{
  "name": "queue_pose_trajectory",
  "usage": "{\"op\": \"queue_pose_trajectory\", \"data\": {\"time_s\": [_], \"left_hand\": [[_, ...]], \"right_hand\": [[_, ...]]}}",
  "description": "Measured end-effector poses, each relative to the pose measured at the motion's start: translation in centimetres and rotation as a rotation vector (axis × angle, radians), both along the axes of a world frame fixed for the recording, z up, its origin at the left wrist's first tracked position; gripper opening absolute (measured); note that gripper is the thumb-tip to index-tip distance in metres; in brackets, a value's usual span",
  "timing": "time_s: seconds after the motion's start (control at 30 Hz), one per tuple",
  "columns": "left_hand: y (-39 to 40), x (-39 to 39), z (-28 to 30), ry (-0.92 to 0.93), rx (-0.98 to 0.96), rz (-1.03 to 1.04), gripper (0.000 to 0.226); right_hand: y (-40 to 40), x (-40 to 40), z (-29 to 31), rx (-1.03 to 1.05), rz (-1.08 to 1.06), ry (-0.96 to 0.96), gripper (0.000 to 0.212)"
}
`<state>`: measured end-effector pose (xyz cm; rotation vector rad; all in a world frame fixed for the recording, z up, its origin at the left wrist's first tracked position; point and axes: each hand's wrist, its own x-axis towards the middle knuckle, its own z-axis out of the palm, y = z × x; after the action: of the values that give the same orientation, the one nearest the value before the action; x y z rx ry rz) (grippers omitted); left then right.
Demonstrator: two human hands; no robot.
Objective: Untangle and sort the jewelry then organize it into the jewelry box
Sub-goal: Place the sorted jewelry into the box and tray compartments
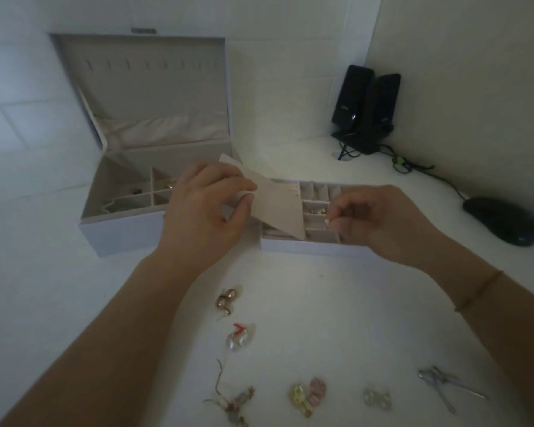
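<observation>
Bench (321, 288): smooth, matt white. Jewelry box (121, 232) lining: soft matt cloth. Pearl earrings (228, 298): glossy. Hair clips (444, 383): shiny metal. Speakers (366, 109): glossy black plastic.

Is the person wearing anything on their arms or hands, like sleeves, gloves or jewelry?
Both forearms are bare, with no sleeves in view, and there are no gloves. The left hand shows no rings or band. The right hand shows no rings either, but that arm wears a thin bracelet just below the wrist.
</observation>
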<state>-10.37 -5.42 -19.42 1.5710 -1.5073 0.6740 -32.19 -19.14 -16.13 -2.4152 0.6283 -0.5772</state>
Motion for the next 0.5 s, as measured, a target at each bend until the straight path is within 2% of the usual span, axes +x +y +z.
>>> {"op": "queue_pose_trajectory", "data": {"time_s": [0.1, 0.27, 0.3, 0.37, 0.4, 0.43, 0.5], "left_hand": [[-0.1, 0.0, -0.1, -0.005, -0.002, -0.005, 0.010], [0.0, 0.2, -0.3, 0.019, 0.000, -0.005, 0.012], [0.0, 0.2, -0.2, 0.027, -0.001, -0.006, 0.012], [0.0, 0.1, -0.1, 0.048, -0.005, -0.006, 0.014], [0.1, 0.0, 0.0, 0.063, -0.009, -0.009, 0.015], [0.2, -0.1, 0.1, 0.081, -0.014, -0.012, 0.017], [0.3, -0.2, 0.4, 0.119, -0.019, -0.013, 0.020]], "right_hand": [[-1.6, 2.0, -0.8, -0.069, -0.138, 0.066, 0.017], [-1.6, 3.4, -1.3, -0.112, -0.166, 0.166, 0.010], [-1.0, 3.3, -1.1, -0.171, -0.161, 0.195, 0.005], [0.8, 3.1, -0.7, -0.485, -0.133, 0.199, 0.005], [2.0, 3.1, -0.4, -0.624, -0.058, 0.154, 0.007], [3.5, 3.3, -0.1, -0.637, 0.066, 0.126, 0.008], [6.3, 3.7, 0.4, -0.453, 0.348, 0.174, 0.016]]}}
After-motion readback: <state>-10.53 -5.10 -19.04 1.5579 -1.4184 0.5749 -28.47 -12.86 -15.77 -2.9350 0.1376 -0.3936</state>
